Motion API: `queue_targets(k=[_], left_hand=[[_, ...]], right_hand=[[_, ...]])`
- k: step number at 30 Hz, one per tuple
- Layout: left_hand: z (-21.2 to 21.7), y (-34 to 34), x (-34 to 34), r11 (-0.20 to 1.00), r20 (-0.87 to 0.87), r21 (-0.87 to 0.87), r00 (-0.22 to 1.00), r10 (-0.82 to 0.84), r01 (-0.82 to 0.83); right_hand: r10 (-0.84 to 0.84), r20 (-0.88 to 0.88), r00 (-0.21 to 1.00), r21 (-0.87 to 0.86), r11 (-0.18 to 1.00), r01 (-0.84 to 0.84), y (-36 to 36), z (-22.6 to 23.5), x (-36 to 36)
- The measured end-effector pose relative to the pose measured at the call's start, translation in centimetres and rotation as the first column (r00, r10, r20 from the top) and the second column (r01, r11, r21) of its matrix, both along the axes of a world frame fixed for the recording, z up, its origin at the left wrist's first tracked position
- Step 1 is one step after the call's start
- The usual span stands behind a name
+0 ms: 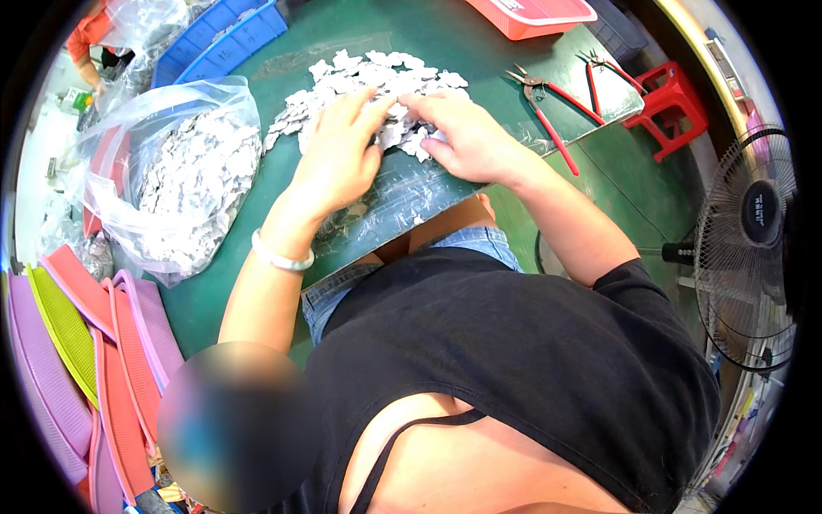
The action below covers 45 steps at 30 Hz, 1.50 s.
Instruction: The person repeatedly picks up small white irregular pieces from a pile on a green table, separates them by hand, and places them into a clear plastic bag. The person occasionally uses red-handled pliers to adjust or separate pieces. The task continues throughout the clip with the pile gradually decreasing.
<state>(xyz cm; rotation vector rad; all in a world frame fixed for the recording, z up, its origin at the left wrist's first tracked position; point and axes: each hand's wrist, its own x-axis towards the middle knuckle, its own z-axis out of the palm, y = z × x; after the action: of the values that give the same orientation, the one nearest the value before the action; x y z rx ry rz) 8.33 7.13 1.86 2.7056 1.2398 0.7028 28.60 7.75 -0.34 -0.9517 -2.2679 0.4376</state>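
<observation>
A loose pile of small, flat, white shaped pieces (390, 77) is spread on the green tabletop (411, 190), near its front edge. My left hand (342, 154) lies over the left part of the pile, its fingers stretched out and apart. Over the right part, my right hand (467, 137) rests with bent fingers and the thumb held away from them, touching pieces. No piece shows gripped in either hand, though some fingertips are hard to make out. A clear plastic bag (231, 107) full of similar white pieces stands left of my left hand.
Red-handled nippers (541, 98) lie right of the pile, with a second pair (592, 77) beyond. A red tray (535, 26) and a blue crate (218, 43) sit farther back. Stacked plastic baskets (120, 377) are at left; a red stool (672, 107) and a fan (745, 257) stand right.
</observation>
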Motion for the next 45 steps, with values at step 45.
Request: queue_targets(k=[45], left_hand=[[-1.4, -3.7, -1.3, 0.470, 0.638, -0.721, 0.222, 0.738, 0.509]], right_hand=[[-0.204, -0.407, 0.891, -0.427, 0.904, 0.012, 0.1, 0.2, -3.2]])
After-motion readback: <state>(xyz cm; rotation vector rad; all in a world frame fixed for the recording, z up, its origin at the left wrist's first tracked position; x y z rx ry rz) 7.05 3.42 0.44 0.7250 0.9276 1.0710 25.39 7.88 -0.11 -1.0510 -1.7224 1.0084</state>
